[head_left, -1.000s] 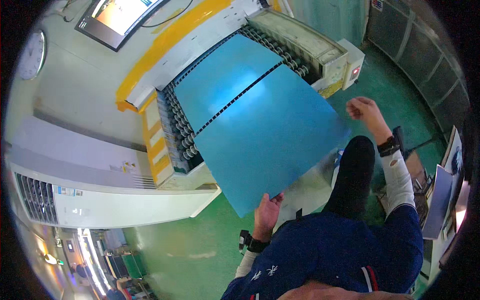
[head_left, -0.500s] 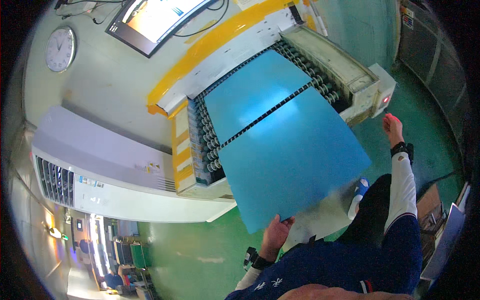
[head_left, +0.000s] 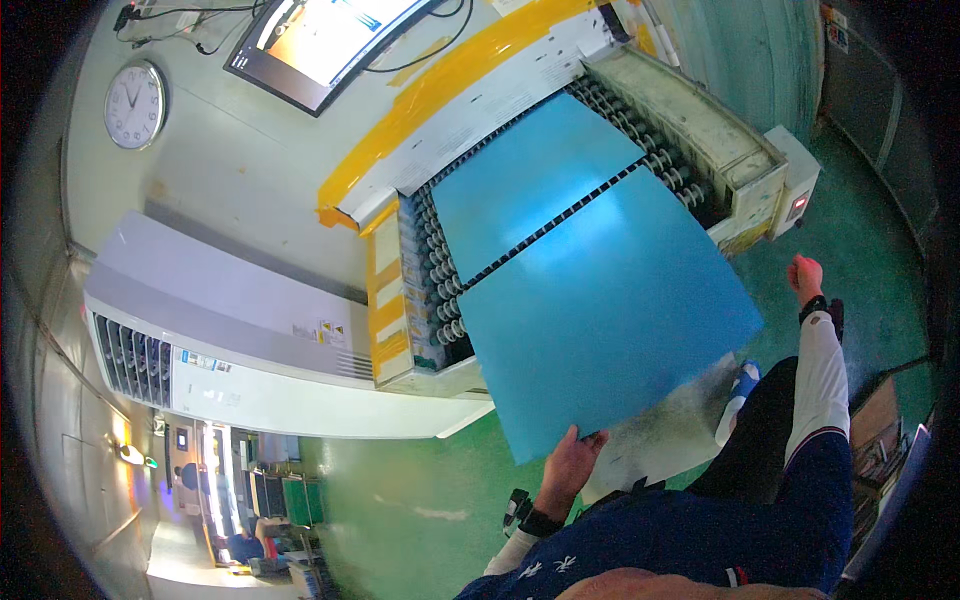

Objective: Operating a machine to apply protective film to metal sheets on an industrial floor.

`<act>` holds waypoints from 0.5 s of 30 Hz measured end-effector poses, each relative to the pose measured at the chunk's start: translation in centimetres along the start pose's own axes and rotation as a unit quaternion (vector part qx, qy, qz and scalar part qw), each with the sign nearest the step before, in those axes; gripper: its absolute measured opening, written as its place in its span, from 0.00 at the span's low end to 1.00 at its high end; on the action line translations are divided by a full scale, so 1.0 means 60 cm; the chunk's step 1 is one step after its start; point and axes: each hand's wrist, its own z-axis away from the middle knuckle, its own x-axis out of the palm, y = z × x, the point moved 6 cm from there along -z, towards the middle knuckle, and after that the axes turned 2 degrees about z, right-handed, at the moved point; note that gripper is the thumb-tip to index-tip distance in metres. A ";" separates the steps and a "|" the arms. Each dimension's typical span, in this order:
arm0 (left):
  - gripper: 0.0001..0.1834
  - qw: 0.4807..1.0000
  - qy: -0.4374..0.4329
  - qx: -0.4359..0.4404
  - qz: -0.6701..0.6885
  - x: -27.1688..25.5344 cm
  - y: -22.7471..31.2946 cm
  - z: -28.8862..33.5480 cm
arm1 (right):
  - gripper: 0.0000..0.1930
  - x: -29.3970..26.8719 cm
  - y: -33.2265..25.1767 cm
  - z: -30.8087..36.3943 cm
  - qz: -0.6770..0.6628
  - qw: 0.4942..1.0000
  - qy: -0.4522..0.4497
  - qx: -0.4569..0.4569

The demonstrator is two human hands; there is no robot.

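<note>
A large flat blue sheet [head_left: 610, 310] lies partly on the roller conveyor [head_left: 450, 290] and reaches out over its near end toward me. My left hand [head_left: 570, 465] grips the sheet's near edge close to its left corner, thumb on top and fingers underneath, mostly hidden. Beyond it a second blue sheet [head_left: 535, 185] rests on the rollers, with a narrow strip of rollers showing between the two. My right hand [head_left: 805, 280] is off to the right, its fingers curled into a loose fist, touching nothing. Closest to it is the white control box [head_left: 797, 190] with a lit red display.
To the left, a white air conditioner [head_left: 290, 340] stands beside the conveyor. A screen [head_left: 330, 45] and a round clock [head_left: 135, 104] hang on the wall. A pale panel [head_left: 650, 430] is below the near sheet. Boards and boxes [head_left: 880, 440] stand at my right.
My right hand has drawn back from the control box toward me. The view has shifted, so everything appears further right. My left hand keeps its grip on the sheet's edge.
</note>
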 end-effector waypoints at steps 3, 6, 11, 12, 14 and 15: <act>0.19 0.994 0.020 0.025 -0.102 -0.035 0.010 -0.008 | 0.13 -0.014 0.017 -0.018 0.037 0.999 -0.027 -0.030; 0.15 0.999 -0.028 -0.025 -0.032 0.029 0.007 -0.014 | 0.13 -0.050 0.024 -0.055 -0.047 0.997 -0.021 -0.051; 0.17 0.821 0.002 0.060 -0.568 0.057 0.034 -0.021 | 0.15 -0.026 0.009 -0.065 -0.090 0.994 0.005 -0.058; 0.18 0.898 -0.030 0.064 -0.435 0.025 0.050 -0.023 | 0.13 0.003 -0.003 -0.045 0.006 0.997 0.060 -0.050; 0.18 0.987 -0.077 0.059 -0.127 0.001 0.068 -0.031 | 0.17 0.031 -0.012 -0.045 -0.129 0.991 0.023 -0.016; 0.18 0.987 -0.079 0.030 -0.134 0.025 0.050 -0.037 | 0.19 0.014 -0.025 -0.047 -0.114 0.990 0.071 -0.035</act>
